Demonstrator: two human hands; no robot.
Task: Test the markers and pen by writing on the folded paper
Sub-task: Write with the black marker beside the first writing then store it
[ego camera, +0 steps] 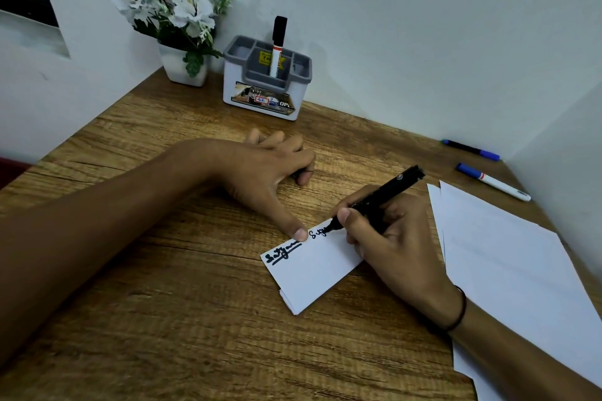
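Note:
A folded white paper (314, 272) lies on the wooden desk (163, 270) in the middle. Two lines of black writing run along its top edge. My right hand (394, 247) grips a black marker (381, 197), its tip touching the paper at the end of the second line. My left hand (260, 169) rests on the desk, fingers curled, with the thumb pressing the paper's top edge. A black-capped white marker (277, 45) stands in the grey holder (267, 81). A blue-capped white marker (492, 182) and a dark pen with a blue cap (470, 150) lie at the far right.
A white pot of artificial flowers (177, 19) stands in the back left corner beside the holder. Loose white sheets (508, 270) lie at the right under my right forearm. White walls close the desk at the back and on both sides.

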